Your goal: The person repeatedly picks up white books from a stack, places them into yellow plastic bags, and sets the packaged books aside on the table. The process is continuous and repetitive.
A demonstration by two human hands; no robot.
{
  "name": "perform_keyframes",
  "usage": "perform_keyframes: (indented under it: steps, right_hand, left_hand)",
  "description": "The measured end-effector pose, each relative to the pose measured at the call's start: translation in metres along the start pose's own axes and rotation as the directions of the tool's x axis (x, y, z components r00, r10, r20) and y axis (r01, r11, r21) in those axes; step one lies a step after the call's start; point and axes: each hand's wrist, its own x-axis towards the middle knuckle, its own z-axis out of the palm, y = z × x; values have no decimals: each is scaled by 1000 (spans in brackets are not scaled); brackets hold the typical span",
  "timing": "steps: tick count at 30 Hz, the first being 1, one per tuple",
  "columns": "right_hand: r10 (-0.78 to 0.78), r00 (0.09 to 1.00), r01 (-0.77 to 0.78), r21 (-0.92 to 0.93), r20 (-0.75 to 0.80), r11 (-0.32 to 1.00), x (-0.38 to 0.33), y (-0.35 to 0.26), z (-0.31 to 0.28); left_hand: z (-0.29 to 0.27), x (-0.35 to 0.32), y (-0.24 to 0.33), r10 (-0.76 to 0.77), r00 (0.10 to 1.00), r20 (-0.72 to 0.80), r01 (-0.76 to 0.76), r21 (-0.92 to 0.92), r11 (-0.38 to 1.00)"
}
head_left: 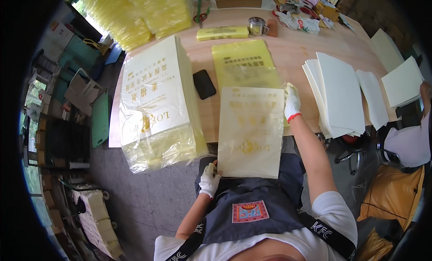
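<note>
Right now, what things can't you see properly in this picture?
Head view only:
- Left hand: fingertips hidden behind the near corner of the cream bag.
- Yellow bag: near end covered by the cream bag.
- Metal cup: too small to see inside.
- Person at the right edge: mostly cut off by the frame.
- White sheets: near ends hang past the table edge, count unclear.

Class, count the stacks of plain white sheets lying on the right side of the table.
3 at least: a big fanned stack nearest the right hand, a thinner one beside it, another at the table's right edge. Overlaps may hide more.
</note>
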Motion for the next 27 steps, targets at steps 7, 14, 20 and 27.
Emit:
perform_keyframes:
  steps: [7,14,20,27]
  right_hand:
    - [-31,546,734,-460,837,500,-192,-35,-38]
    - [-122,614,739,-622,780,-258,-237,20,-126]
    - [254,800,586,-798,544,-140,-277,-53,-163]
    - [176,600,799,-596,781,-81,-305,-66,-191]
  left_hand:
    - [-6,-9,21,118,968,-224,-138,-78,987]
    - [-33,-14,72,144,955,-258,-184,-140,973]
    - [-37,-48,66,151,973,-173,-182,-180,967]
    - [-65,-90,83,87,931,355,103,-483,870]
